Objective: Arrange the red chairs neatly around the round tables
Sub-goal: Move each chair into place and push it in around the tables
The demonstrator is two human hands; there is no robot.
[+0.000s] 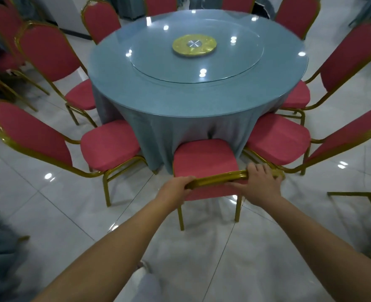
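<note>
Both hands are on the near red chair (204,158). The left hand (176,188) has its fingers curled round the left end of the gold top rail (219,177). The right hand (259,183) grips the same rail further right, with fingers hooked over the top and the thumb tucked underneath. That chair stands at the near edge of the round table (180,101), back towards the camera and seat pointing at the table. Its front edge meets the hanging blue tablecloth (158,134), which seems to dimple just there, though the folds make real contact hard to call. Just to its left sits a second chair (110,142), angled in with its seat against the cloth. Just to its right a third chair (278,138) does the same, its gold frame close beside the right hand. More red chairs ring the table on the left, on the right and at the far side. Up on the tabletop, a round glass turntable (158,62) carries a gold disc (194,45) at its centre, and ceiling lights glint off the glass. Glossy white floor tiles (49,214) spread beneath everything. At the far left another cluster of red chairs (3,25) stands well apart from this table.
</note>
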